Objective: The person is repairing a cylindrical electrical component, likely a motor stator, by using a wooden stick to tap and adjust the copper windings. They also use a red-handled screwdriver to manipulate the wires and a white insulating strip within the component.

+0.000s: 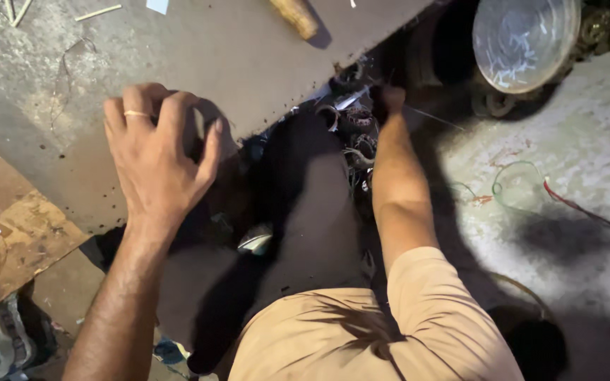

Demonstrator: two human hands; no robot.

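A person in a tan short-sleeved shirt [361, 331] is leaning over a dim workshop floor. The two hands are working well apart. The left hand [157, 159], wearing a thin ring, is curling loosely around a small dark object at the edge of a grey worktop [178, 63]; whether it is gripping firmly cannot be told. The right hand [388, 99] is reaching down into a shadowed heap of coiled motor windings [356, 127] below the worktop, its fingers hidden. The coils are looking stiff, wiry and snaggy, probably heavy for their size. Farther off, loose wires [524, 180] are lying on the concrete floor [587, 141], beside a round metal bowl [524, 42].
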